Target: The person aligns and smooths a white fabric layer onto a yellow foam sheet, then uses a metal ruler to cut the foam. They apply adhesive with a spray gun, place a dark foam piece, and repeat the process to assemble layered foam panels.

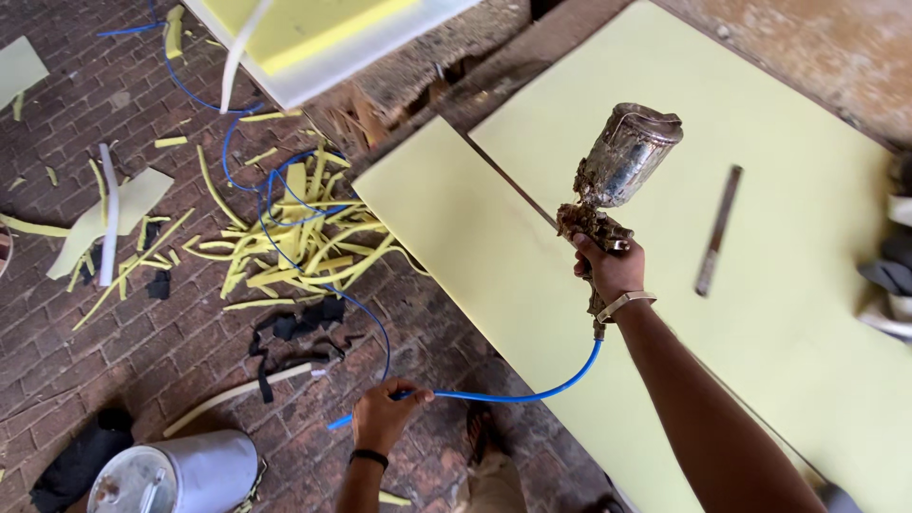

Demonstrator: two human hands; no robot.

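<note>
Metal, crusted with dried residue, makes up the spray gun (608, 190) held upright in the right hand (608, 271). Its long axis runs from the handle at about 6 o'clock up to the dull silver cup at about 1 o'clock, the cup leaning slightly right. The nozzle end faces toward 9 o'clock, over the seam between two foam sheets. The right fingers (591, 255) are closed tight around the grip, and a pale bracelet sits on that wrist.

From the base of the handle a smooth blue hose (532, 394) curves down toward 7 o'clock and runs nearly level to the left hand (385, 413). The left fingers (416, 393) are curled shut on the hose, pinching it; a dark band circles that wrist. Beyond the hand, the hose loops away over the brick floor (180, 351) toward 11 o'clock.

Pale yellow foam sheets (807, 313), flat and matte with straight cut edges, cover the bench under the gun. A long, narrow metal ruler (718, 230) lies on the foam at 3 o'clock of the gun, well apart from it, pointing roughly 1 to 7 o'clock. On the floor at 9 o'clock lies a heap of thin yellow foam strips (304, 242), with black fabric scraps (299, 328) near it. A white bucket (180, 473) stands at 7 o'clock.
</note>
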